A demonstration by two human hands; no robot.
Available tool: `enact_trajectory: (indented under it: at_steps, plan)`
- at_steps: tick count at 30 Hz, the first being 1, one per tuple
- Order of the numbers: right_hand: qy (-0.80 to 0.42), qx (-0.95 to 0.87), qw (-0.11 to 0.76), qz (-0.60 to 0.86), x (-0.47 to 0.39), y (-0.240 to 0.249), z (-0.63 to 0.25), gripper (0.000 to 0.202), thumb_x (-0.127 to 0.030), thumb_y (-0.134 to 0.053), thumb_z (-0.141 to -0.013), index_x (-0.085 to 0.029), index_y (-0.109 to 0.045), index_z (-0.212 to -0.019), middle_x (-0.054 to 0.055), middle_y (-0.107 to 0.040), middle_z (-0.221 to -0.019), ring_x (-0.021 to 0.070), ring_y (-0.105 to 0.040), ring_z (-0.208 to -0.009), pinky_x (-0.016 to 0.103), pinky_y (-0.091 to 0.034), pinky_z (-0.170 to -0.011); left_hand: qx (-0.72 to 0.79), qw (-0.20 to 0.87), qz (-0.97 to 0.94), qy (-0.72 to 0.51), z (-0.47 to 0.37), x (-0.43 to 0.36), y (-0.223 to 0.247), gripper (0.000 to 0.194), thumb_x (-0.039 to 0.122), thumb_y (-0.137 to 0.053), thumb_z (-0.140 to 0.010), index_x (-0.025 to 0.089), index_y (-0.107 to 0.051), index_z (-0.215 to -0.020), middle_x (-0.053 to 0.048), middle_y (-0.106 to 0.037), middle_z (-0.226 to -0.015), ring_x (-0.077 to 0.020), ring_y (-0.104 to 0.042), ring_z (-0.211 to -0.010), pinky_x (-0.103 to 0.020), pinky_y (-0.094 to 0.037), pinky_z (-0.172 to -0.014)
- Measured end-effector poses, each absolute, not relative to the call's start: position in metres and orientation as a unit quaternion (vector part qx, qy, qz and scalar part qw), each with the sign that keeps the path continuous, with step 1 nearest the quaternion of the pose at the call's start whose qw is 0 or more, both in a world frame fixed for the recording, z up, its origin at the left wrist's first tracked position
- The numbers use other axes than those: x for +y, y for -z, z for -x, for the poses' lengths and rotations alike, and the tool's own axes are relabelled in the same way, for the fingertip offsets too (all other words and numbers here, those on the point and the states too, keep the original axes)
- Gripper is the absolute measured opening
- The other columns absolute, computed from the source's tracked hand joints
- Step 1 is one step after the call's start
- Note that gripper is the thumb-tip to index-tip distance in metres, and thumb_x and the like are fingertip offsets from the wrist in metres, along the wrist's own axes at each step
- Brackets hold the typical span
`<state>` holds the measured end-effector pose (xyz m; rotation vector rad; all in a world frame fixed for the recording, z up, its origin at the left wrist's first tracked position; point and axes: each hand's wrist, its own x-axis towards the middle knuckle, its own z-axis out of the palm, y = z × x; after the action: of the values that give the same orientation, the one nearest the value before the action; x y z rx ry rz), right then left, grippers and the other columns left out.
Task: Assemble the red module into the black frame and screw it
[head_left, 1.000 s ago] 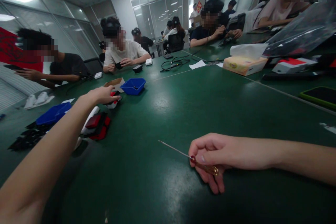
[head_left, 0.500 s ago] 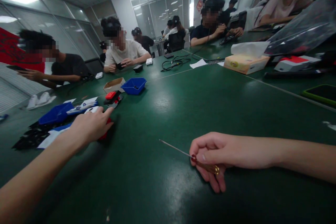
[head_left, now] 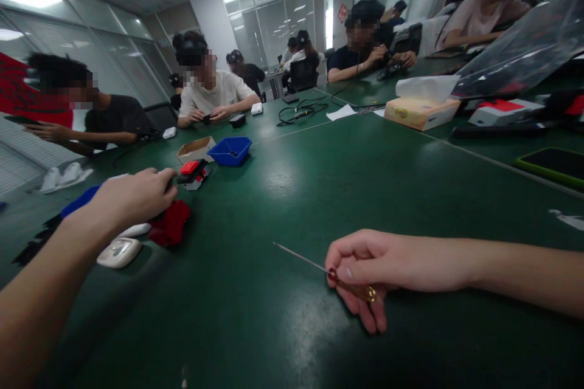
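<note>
My right hand (head_left: 365, 267) rests at the right of the green table (head_left: 237, 316), closed round a screwdriver (head_left: 358, 289) whose thin shaft points up and to the left. On the left, my left hand (head_left: 139, 194) hovers with its fingers bent down, the fingertips beside a small red, black and grey device (head_left: 194, 174). Whether those fingers hold anything is hidden. Just below them lies a dark red cloth-like item (head_left: 171, 223). A round white object (head_left: 119, 253) sits under my left wrist.
Behind the device stand a blue tray (head_left: 230, 152) and a cardboard box (head_left: 195, 150). Black cables (head_left: 301, 110), a tissue box (head_left: 420, 112) and a green-edged phone (head_left: 554, 165) lie farther off. Several people sit around the table.
My left hand has moved left and slightly up, its fingers now bent down. The red item and white object have come into fuller view. My right hand still has the screwdriver.
</note>
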<state>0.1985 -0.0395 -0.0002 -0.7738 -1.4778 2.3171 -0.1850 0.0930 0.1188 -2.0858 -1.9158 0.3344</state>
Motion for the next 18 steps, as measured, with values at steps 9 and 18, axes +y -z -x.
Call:
enact_trajectory:
  at_steps: [9,18]
  plan:
    - [-0.668,-0.567,0.316,0.364,-0.033,0.001,-0.198,0.030,-0.043,-0.065,-0.090,-0.022,-0.045,-0.091,-0.005,-0.055,-0.071,0.0135,-0.062,-0.064,0.028,-0.051,-0.063,-0.366,0.216,0.897,0.119,0.103,0.043,-0.088,0.051,0.067,-0.052,-0.096,0.018,-0.063,-0.092,-0.007,-0.069,-0.087,-0.0192,-0.062,-0.067,-0.028,-0.045,-0.058]
    - [-0.503,-0.701,0.292,0.412,-0.044,-0.001,-0.200,0.033,-0.050,-0.052,-0.100,-0.021,-0.059,-0.114,-0.002,-0.056,-0.078,0.0163,-0.051,-0.071,0.029,-0.041,-0.065,-0.072,0.343,0.919,0.178,0.029,-0.020,-0.027,0.040,0.052,-0.053,-0.103,0.018,-0.064,-0.087,0.000,-0.061,-0.069,-0.0153,-0.057,-0.053,-0.033,-0.033,-0.048]
